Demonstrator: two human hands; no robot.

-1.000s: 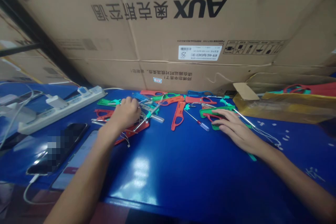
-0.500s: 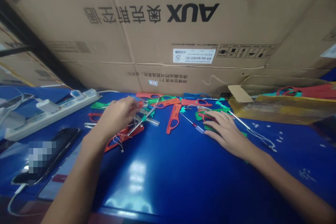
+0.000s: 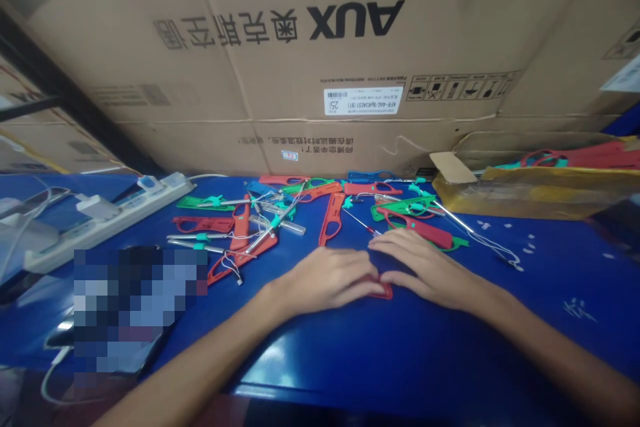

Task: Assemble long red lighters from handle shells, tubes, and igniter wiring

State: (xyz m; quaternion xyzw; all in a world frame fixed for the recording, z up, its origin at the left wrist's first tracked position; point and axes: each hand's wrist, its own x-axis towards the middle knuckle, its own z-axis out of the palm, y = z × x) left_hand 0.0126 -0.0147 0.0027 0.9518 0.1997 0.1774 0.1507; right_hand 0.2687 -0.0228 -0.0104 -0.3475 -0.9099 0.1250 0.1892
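Near the middle of the table, my left hand (image 3: 333, 281) is closed around a red plastic lighter casing (image 3: 384, 291), mostly hidden under its fingers. My right hand (image 3: 425, 272) is beside it, fingers stretched toward the left hand and thumb at the casing's edge; whether it grips cannot be seen. A thin screwdriver (image 3: 357, 221) lies just beyond, its handle mostly covered by my right fingers. Behind that hand is a red lighter casing (image 3: 430, 233) on green ones. An orange-red casing (image 3: 330, 219) lies ahead of my left hand.
Several casings and metal lighter tubes with wires (image 3: 270, 228) lie at the back left. A taped carton (image 3: 520, 197) with red parts stands right. A power strip (image 3: 110, 221) lies left, near a blurred-out device. A large cardboard sheet (image 3: 280, 80) stands behind the blue table (image 3: 350, 360).
My left hand has come from the pile at the back left to the middle, bringing a red casing. My right hand has shifted slightly left and nearer, now covering the screwdriver's handle.
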